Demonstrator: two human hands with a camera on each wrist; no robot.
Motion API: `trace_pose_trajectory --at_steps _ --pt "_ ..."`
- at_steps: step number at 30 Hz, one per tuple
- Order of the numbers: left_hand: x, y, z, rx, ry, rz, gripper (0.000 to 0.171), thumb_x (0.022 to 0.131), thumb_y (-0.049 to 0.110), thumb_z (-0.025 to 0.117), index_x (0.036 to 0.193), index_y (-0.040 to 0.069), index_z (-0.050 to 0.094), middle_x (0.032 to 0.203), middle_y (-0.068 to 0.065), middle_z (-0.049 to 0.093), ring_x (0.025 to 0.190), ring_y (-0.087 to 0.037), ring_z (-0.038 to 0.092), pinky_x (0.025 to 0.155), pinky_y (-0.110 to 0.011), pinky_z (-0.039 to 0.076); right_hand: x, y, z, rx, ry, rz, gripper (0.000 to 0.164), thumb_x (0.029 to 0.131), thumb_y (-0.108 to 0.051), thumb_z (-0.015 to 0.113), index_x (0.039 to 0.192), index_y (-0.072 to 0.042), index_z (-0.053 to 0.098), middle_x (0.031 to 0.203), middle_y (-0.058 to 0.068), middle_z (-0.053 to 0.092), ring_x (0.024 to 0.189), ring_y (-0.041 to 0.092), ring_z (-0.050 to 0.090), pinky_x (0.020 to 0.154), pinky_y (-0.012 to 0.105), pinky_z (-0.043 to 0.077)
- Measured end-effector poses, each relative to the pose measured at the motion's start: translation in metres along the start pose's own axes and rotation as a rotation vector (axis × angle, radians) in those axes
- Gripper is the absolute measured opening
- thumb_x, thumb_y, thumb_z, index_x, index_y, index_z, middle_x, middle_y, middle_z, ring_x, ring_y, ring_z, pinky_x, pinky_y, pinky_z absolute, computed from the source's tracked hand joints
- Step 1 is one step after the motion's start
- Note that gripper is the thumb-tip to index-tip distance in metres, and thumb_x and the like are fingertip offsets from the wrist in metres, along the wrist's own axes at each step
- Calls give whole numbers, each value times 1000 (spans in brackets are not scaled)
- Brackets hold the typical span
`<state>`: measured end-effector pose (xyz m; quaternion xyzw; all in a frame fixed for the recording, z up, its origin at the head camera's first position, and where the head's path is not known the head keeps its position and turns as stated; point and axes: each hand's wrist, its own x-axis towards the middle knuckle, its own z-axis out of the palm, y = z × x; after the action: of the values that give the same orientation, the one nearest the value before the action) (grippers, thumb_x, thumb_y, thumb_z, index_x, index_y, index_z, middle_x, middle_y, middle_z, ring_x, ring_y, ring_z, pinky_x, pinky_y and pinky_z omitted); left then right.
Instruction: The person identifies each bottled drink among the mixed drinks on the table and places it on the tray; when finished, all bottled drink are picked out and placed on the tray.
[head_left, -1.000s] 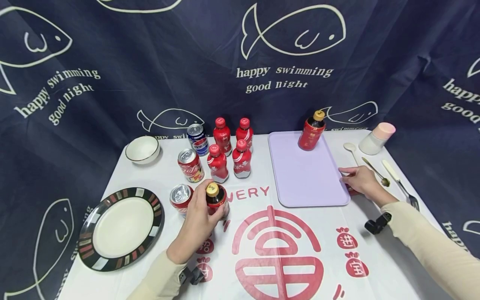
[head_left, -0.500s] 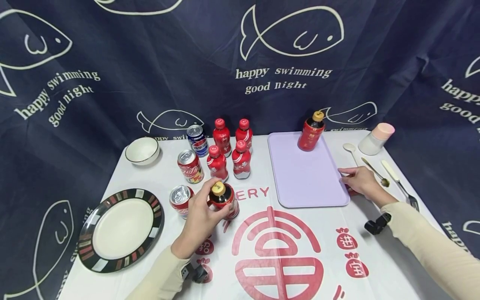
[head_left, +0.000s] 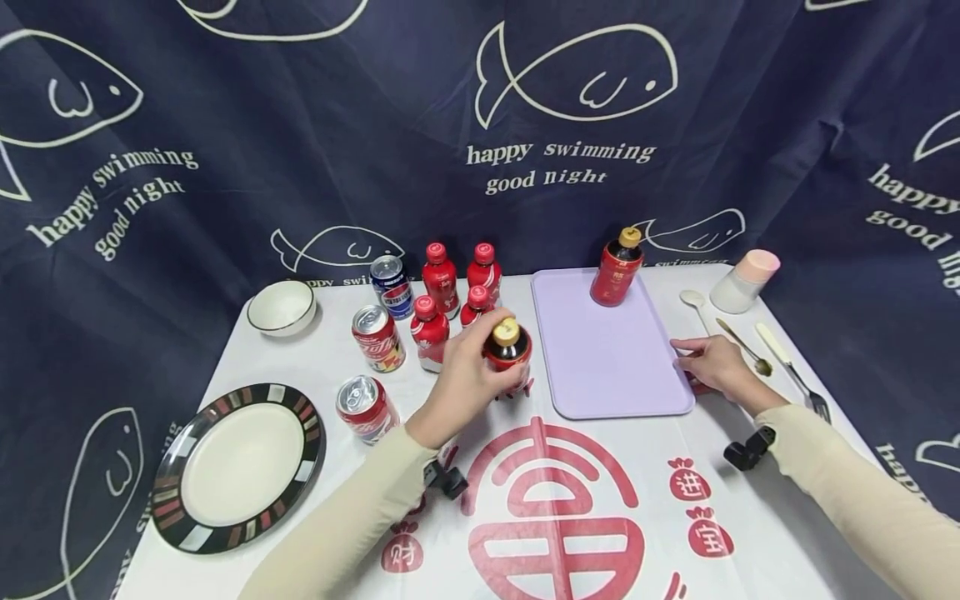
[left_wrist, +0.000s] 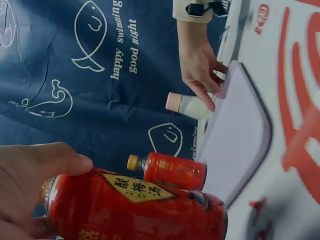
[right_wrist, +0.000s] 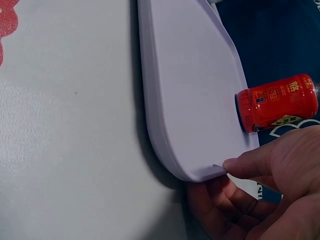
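Note:
My left hand (head_left: 463, 379) grips a dark drink bottle (head_left: 508, 348) with a red label and yellow cap, held left of the lilac tray (head_left: 607, 358). In the left wrist view, that bottle's red label (left_wrist: 145, 210) fills the lower part, thumb along its shoulder. My right hand (head_left: 716, 365) pinches the tray's right edge; the right wrist view shows its thumb (right_wrist: 245, 164) on the rim and fingers curled below. A matching bottle (head_left: 617, 273) stands upright at the tray's back.
Several small red bottles (head_left: 441, 283), a blue can (head_left: 392, 287) and two red cans (head_left: 378, 337) stand left of the tray. Further left are a white bowl (head_left: 282, 308) and a dark-rimmed plate (head_left: 240, 467). Right: pink-lidded jar (head_left: 745, 283), spoons (head_left: 693, 302), fork (head_left: 795, 371).
My left hand has carried the bottle rightward and away from me, from beside the near red can toward the tray. The right hand keeps its hold on the tray edge.

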<state>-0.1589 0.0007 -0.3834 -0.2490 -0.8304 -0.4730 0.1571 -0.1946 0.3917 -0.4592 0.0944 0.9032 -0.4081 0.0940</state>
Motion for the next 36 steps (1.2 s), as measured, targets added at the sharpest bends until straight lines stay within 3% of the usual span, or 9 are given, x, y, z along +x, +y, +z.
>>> trace_pose_trajectory --at_steps 5,10,16,23,30,36 --pt "30 1 27 -5 -30 9 60 69 14 76 123 14 50 109 -2 60 96 -10 56 83 -23 48 1 0 1 -12 -2 0 46 82 -4 57 126 5 49 84 18 66 61 17 63 54 38 54" --pt "57 -2 55 9 -71 -34 61 73 15 74 127 17 46 115 -1 58 100 -9 55 86 -22 46 1 0 2 -17 6 -10 45 82 -4 57 126 5 49 87 21 65 61 17 63 53 37 54" --pt "79 -8 80 5 -111 -63 59 74 14 74 125 19 45 112 0 58 98 -9 55 84 -22 47 2 0 4 9 3 15 46 83 -4 57 128 3 48 85 17 66 61 17 63 54 38 54" --pt "106 -19 99 40 -73 -72 57 72 14 75 120 20 46 103 1 59 92 -9 56 80 -21 48 1 2 3 4 8 25 46 83 -4 58 128 2 48 92 22 64 61 17 63 54 37 54" --pt "135 -26 111 116 -46 -129 63 71 19 77 126 21 45 103 -1 58 94 -12 56 82 -23 48 1 1 3 -9 12 10 46 83 -4 58 127 2 49 93 24 64 61 17 63 53 37 54" --pt "153 -28 120 112 -47 -200 66 71 20 78 128 24 45 106 0 57 98 -11 54 84 -24 47 0 0 0 -6 6 17 46 83 -4 58 128 2 49 90 23 64 60 18 63 53 37 54"
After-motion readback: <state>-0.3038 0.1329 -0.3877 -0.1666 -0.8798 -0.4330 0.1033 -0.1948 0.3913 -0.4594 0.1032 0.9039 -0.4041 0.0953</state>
